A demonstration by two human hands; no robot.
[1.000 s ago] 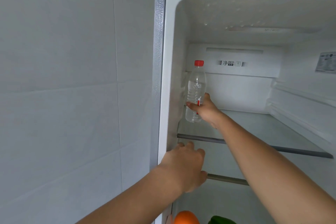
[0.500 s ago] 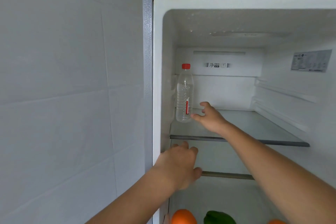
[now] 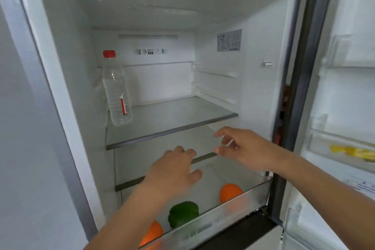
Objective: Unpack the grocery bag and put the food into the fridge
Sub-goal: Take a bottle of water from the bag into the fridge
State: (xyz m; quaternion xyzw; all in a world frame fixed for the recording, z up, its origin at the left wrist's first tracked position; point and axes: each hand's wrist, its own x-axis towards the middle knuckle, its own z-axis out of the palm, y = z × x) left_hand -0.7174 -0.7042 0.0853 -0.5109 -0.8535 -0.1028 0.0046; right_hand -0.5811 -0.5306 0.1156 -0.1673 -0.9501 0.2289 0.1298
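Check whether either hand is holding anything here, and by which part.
Nothing is held. The left hand and right hand are both empty and relaxed; the water bottle stands free on the top shelf.

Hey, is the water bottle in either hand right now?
No, the water bottle stands by itself at the left of the top glass shelf, while the left hand and right hand are lower down, holding nothing.

A round orange fruit (image 3: 154,230) lies half hidden behind the left forearm (image 3: 125,219). A yellow object (image 3: 353,151) on the white fridge door (image 3: 345,91) is too blurred to identify.
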